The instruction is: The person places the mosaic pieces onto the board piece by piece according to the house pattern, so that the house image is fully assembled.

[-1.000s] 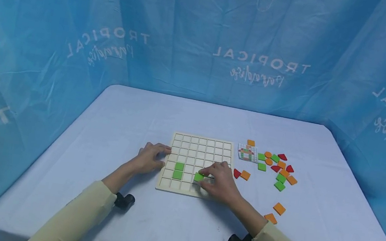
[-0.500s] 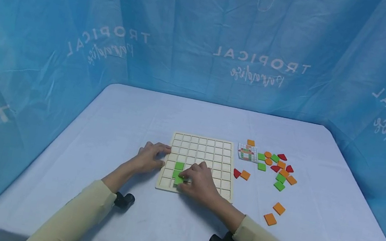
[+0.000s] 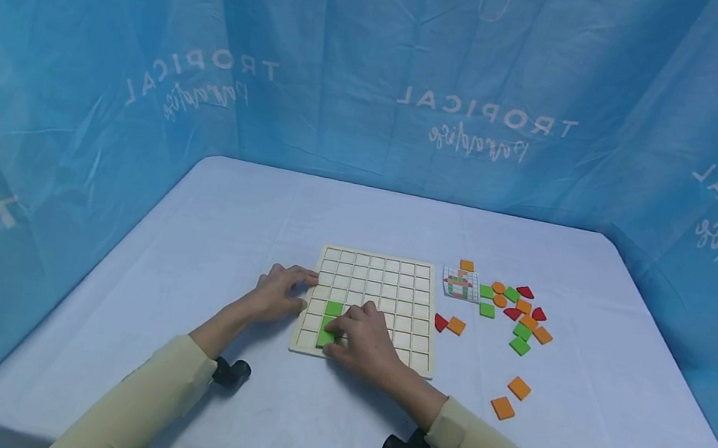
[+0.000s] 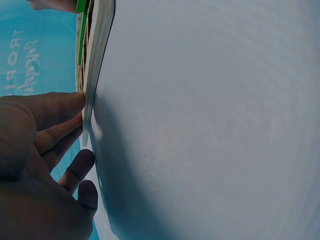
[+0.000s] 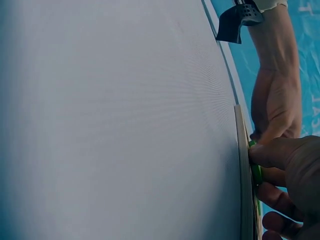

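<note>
A pale wooden grid board lies on the white table in the head view. My right hand pinches a green square tile between thumb and fingers, at a cell near the board's front left. Directly behind it a column of green tiles continues, partly covered by my fingers. My left hand rests against the board's left edge, fingers loosely extended. In the left wrist view its thumb touches the board's side. The right wrist view shows the pinched green tile edge-on at the board.
Right of the board lies a small pattern card, near several loose green, orange and red pieces. A red piece and an orange square sit beside the board. More orange squares lie nearer the front. Blue curtains surround the table.
My right hand has moved left across the board with the green tile, bringing it to the cell in front of the other green tiles. My left hand has stayed at the board's edge.
</note>
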Tool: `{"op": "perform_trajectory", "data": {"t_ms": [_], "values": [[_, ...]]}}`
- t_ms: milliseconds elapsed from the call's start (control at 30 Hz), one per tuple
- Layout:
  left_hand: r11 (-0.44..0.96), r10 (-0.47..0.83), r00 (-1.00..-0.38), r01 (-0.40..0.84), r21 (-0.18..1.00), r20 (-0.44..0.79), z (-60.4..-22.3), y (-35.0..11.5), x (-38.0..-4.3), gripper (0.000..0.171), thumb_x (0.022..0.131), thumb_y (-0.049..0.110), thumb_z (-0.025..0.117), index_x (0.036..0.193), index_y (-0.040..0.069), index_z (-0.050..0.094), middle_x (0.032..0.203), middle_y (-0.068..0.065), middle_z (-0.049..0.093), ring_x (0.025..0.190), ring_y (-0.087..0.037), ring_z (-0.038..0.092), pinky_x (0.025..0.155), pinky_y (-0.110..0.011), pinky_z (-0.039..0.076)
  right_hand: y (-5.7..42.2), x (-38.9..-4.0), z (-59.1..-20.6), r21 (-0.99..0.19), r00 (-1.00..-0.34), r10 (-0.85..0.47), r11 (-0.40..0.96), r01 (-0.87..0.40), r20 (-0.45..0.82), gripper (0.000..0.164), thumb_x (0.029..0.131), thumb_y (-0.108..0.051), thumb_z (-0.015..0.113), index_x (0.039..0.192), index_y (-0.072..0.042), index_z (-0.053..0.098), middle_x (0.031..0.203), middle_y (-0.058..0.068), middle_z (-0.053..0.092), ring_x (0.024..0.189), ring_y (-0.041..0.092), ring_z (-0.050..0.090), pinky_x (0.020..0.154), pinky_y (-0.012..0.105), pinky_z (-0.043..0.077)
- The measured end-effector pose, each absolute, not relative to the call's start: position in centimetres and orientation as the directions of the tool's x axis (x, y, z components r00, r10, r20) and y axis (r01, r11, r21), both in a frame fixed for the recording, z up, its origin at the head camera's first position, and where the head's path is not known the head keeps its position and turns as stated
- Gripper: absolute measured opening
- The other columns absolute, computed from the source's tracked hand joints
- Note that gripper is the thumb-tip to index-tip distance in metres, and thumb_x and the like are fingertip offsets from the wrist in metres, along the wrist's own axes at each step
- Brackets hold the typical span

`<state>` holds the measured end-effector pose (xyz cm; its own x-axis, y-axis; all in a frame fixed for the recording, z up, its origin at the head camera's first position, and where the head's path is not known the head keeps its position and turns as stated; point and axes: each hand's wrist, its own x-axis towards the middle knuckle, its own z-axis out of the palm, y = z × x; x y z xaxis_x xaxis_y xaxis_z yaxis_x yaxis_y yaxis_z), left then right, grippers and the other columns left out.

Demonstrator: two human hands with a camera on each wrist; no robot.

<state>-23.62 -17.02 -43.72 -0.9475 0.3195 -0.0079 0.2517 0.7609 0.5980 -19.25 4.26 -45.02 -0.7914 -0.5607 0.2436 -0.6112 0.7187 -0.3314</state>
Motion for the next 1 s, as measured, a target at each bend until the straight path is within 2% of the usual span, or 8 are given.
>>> {"op": "perform_trajectory", "data": {"t_ms": [333,733,1000], "values": [[0.762,0.320,-0.948,0.253,0.596,-0.006,-43.67,-17.01,-23.57,0.044,0.087,0.010,0.066,0.130,0.006,0.059,0.141,-0.006,0.049,0.104,-0.024,0.040,0.086,-0.046,0.027,4.28,-19.28,-45.08,-0.339,-0.784,-0.568,0.707,-0.621,0.251,0.026,0.077,-0.030,0.080,0.100,-0.021,0.075,0.092,-0.008,0.060,0.085,0.013,0.040,0.078,0.034,0.034],[0.765,0.317,-0.948,0.252,0.593,-0.006,-43.77,-17.03,-23.60,0.044,0.087,0.010,0.066,0.130,0.006,0.059,0.140,-0.006,0.049,0.104,-0.024,0.040,0.084,-0.043,0.028,4.30,-19.06,-45.11,-0.334,-0.777,-0.565,0.702,-0.629,0.277,0.024,0.076,-0.029,0.081,0.098,-0.021,0.076,0.088,-0.010,0.057,0.085,0.013,0.039,0.078,0.034,0.034],[0.751,0.316,-0.949,0.244,0.613,-0.010,-43.81,-17.14,-23.62,0.044,0.087,0.009,0.066,0.130,0.006,0.059,0.140,-0.006,0.049,0.104,-0.024,0.040,0.085,-0.044,0.027,5.24,-19.20,-44.58,-0.360,-0.789,-0.538,0.703,-0.614,0.296,0.027,0.077,-0.031,0.079,0.100,-0.018,0.075,0.091,-0.007,0.058,0.085,0.014,0.039,0.073,0.033,0.033]]}}
